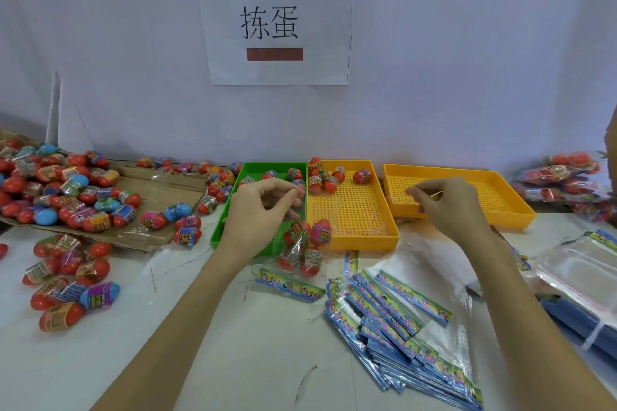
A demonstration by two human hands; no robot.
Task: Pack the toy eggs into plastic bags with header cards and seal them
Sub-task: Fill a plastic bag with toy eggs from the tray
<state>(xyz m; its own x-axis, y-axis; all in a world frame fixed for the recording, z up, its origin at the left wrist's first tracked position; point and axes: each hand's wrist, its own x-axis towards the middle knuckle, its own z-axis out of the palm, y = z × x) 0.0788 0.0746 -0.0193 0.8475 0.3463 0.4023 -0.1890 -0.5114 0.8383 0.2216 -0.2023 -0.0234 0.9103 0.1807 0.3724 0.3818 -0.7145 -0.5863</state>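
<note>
Both hands are raised in front of the green tray (227,227), my landmark. I keep my left hand (258,210) over its near edge, fingertips pinched on the top of a clear bag (302,252) of toy eggs that hangs below. My right hand (449,207), well right of the tray over the far yellow tray (521,207), pinches what looks like a thin strip, probably peeled off to bare the seal, though I cannot be sure. Loose eggs (66,197) lie heaped left of the tray; spare header-card bags (394,320) are stacked near-right, within easy reach.
</note>
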